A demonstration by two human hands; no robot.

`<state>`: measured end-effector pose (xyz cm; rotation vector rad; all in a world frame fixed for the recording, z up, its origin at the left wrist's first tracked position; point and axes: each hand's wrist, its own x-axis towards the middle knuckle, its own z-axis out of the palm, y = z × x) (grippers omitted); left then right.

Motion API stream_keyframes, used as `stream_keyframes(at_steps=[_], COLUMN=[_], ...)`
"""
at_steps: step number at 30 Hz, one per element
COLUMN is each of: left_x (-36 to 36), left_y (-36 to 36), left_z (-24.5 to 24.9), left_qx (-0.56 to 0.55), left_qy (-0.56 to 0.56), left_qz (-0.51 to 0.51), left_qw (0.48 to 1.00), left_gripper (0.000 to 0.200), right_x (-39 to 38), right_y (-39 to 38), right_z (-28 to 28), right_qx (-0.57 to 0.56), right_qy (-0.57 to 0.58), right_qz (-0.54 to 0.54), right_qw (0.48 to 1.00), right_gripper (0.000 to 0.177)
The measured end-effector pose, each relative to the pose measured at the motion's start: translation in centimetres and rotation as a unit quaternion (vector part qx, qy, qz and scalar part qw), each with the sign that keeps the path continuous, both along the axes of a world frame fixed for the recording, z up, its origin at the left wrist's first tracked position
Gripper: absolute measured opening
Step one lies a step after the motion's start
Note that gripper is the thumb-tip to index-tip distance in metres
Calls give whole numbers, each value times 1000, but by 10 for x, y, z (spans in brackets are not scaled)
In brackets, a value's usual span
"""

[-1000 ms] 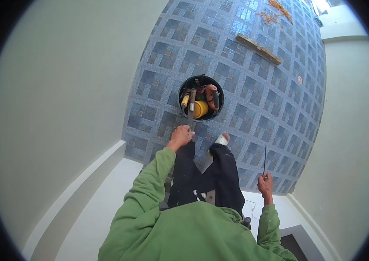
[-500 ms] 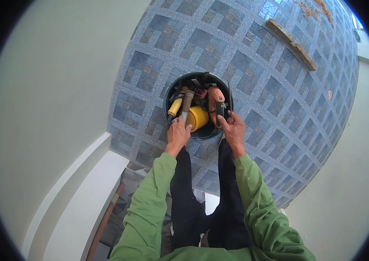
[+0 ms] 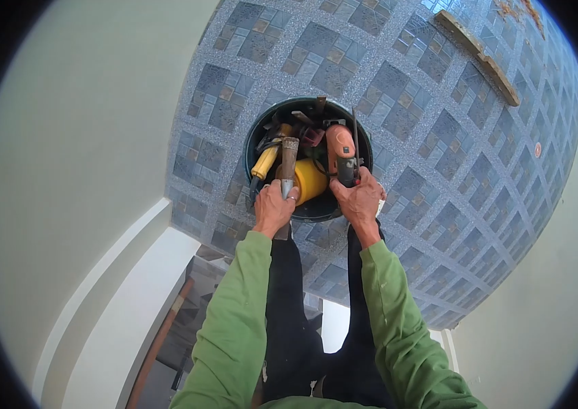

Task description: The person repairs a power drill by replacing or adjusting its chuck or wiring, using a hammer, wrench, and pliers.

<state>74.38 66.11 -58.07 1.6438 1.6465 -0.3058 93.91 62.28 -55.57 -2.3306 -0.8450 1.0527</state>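
A dark round bucket [image 3: 250,146] full of tools stands in front of my legs. My left hand [image 3: 275,206] is closed around a wooden-handled tool with a flat metal blade [image 3: 289,160]; its handle points away from me and its blade shows below my hand. At the bucket's right side my right hand [image 3: 360,196] is closed around the lower end of a thin dark metal rod [image 3: 355,140]. My right thumb lies against the dark end of an orange power tool [image 3: 341,142]. Between my hands sits a yellow round container [image 3: 311,182].
A yellow-handled tool [image 3: 265,162] lies at the bucket's left. Farther off, a long wooden strip [image 3: 478,56] rests on the patterned tile floor [image 3: 398,102], with reddish-brown debris beyond it. A pale wall [image 3: 91,123] and a white step edge [image 3: 135,293] flank my left side.
The wooden-handled tool now sits more upright in my left hand, with its blade showing below. My right hand has moved slightly left and closed more tightly. The view has shifted.
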Motion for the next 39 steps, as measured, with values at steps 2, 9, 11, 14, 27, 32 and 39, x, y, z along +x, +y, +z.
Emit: stream_keyframes(at_steps=[2, 9, 11, 14, 27, 32, 39], left_x=[-5, -3, 1, 5, 73, 116, 181], left_y=[-11, -48, -60, -78, -171, -184, -151], left_z=[6, 40, 48, 57, -19, -143, -242], left_qx=[40, 87, 67, 25, -112, 16, 19], left_qy=[-26, -107, -119, -140, -211, -105, -84], left_qz=[16, 114, 148, 193, -119, -59, 72], left_qw=[999, 984, 980, 971, 964, 993, 994], left_gripper=[38, 34, 34, 30, 41, 42, 41], right_x=[-2, 21, 38, 71, 209, 219, 217], right_y=[-5, -57, -78, -139, -214, -178, -161], right_z=[28, 119, 145, 154, -113, -217, -284], right_qx=[7, 60, 53, 78, 129, 110, 133], right_qy=[5, 100, 126, 147, 303, 331, 453], right_qz=[-2, -94, -124, -193, -464, -414, -393], right_qw=[1000, 989, 983, 967, 823, 841, 789], right_gripper=[36, 32, 33, 36, 29, 31, 33])
